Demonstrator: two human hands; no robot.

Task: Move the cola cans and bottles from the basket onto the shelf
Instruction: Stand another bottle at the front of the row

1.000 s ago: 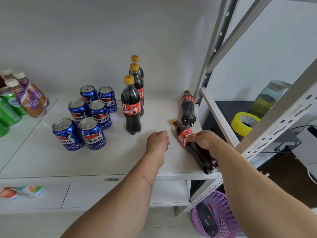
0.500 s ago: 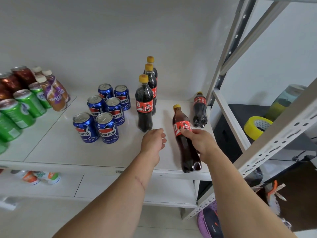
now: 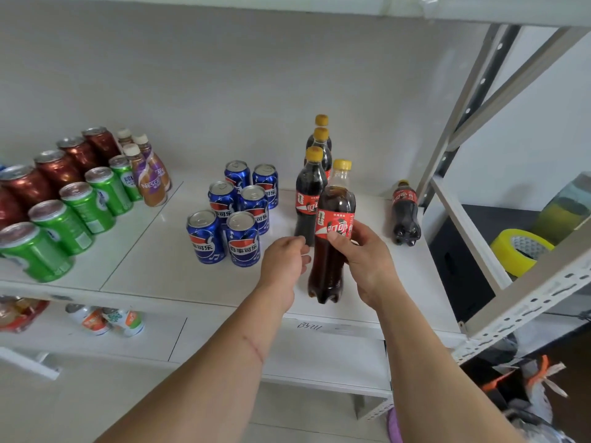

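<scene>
On the white shelf [image 3: 179, 270] stand 6 blue cola cans [image 3: 243, 239] in 2 columns of 3, all upright with their tops up. Just right of them 3 cola bottles with yellow caps [image 3: 308, 199] stand in a row running toward the back wall, and 1 more small cola bottle [image 3: 405, 215] stands apart near the right post of the rack. A 5th cola bottle [image 3: 332, 238] is in the right hand [image 3: 367, 263], whose thumb and fingers [image 3: 335, 235] are wrapped around its red label; its long axis is close to vertical, cap up and tipped slightly to the right, and its base sits at or just above the shelf near the front edge, which of the two cannot be told. The left hand [image 3: 284, 263] hovers just left of that bottle with its fingers loosely curled and holding nothing. Farther left on the shelf are 5 green cans [image 3: 76, 212], about 5 red-brown cans [image 3: 57, 171] and 3 coffee bottles with white caps [image 3: 150, 180]. A lower shelf holds a few small bottles lying down [image 3: 108, 319]. The wall behind is plain white, and to the right, beyond the grey metal rack frame [image 3: 479, 100], a roll of yellow tape [image 3: 518, 251] lies on a dark surface.
</scene>
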